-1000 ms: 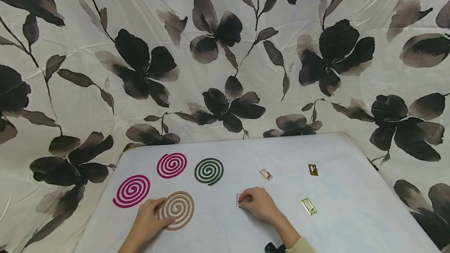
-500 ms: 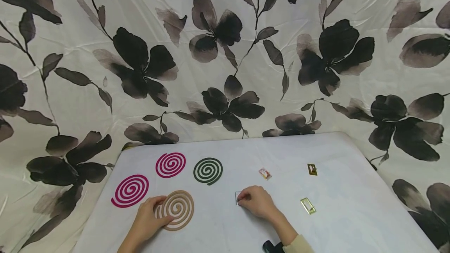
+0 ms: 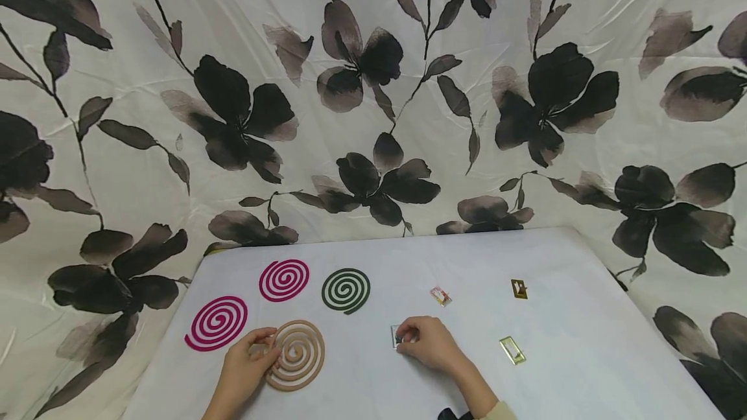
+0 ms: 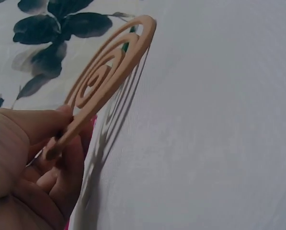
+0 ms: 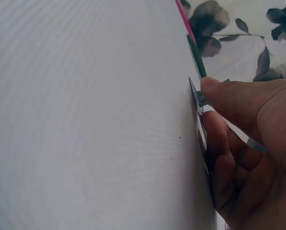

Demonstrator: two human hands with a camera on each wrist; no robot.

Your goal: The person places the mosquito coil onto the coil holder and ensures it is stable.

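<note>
My left hand (image 3: 242, 365) pinches the near-left edge of a tan mosquito coil (image 3: 296, 352). In the left wrist view the coil (image 4: 104, 96) is tilted, its far side raised above the cloth with a shadow beneath. My right hand (image 3: 432, 345) rests low at the middle of the table, with thumb and finger pinching a small silver metal stand. In the right wrist view this thin plate (image 5: 194, 93) stands slanted, and a raised tab sits between my fingertips. My right hand covers most of it in the head view.
Two magenta coils (image 3: 218, 323) and a green coil (image 3: 345, 290) lie flat at the left. A small red-and-clear piece (image 3: 440, 296), a dark gold stand (image 3: 519, 288) and a light gold stand (image 3: 512, 350) lie at the right. A floral cloth (image 3: 327, 128) hangs behind the table.
My left thumb has slid back from the tan coil's face to its edge, and the coil has shifted slightly right. The right hand stays almost in place.
</note>
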